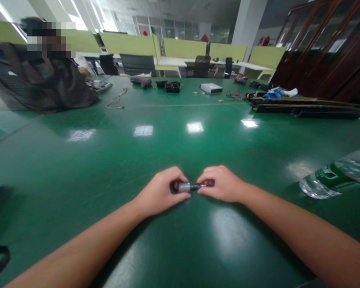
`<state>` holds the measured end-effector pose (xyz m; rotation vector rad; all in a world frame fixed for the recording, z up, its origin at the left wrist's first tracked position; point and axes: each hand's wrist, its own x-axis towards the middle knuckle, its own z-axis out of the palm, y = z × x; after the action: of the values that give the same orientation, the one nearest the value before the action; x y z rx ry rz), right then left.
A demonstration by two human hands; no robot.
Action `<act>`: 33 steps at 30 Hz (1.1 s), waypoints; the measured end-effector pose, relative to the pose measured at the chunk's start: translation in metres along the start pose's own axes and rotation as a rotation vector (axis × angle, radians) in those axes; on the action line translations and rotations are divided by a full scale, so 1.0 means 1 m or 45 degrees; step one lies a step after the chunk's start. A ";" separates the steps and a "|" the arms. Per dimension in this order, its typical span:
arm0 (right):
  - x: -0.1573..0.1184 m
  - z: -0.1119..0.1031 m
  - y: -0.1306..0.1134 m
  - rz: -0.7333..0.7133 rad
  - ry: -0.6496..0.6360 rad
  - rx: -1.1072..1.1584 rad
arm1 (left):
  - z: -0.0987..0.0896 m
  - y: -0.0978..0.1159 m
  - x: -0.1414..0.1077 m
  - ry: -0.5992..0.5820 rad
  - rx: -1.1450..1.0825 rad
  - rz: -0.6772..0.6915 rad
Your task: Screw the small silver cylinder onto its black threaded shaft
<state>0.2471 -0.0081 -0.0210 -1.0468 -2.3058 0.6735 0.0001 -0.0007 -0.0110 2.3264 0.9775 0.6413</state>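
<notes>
A small grey cylinder with a thin dark shaft [184, 187] lies sideways between my hands, low over the green table [132, 160] or resting on it; I cannot tell which. My left hand [165, 190] has its thumb and fingers closed round the wide grey end. At the other side, my right hand [220, 184] pinches the narrow shaft end with thumb and fingertips. The fingers partly hide both ends of the piece. The two hands face each other a short gap apart.
A clear water bottle [339, 174] lies on the right. Long black strips [306, 109] are at the back right, a white box [211, 88] and black parts [173, 87] at the back. A large dark bag [48, 80] stands back left, a person [48, 38] behind it.
</notes>
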 end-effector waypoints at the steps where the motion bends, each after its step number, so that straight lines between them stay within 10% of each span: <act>1: 0.000 0.000 0.000 -0.006 0.000 -0.002 | 0.000 0.000 0.000 0.001 0.003 0.000; 33: 0.005 0.010 -0.008 -0.135 0.016 -0.009 | -0.001 0.002 -0.003 0.002 0.021 -0.014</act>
<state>0.2337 -0.0111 -0.0222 -0.9215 -2.3357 0.6158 -0.0013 -0.0040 -0.0095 2.3339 0.9991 0.6325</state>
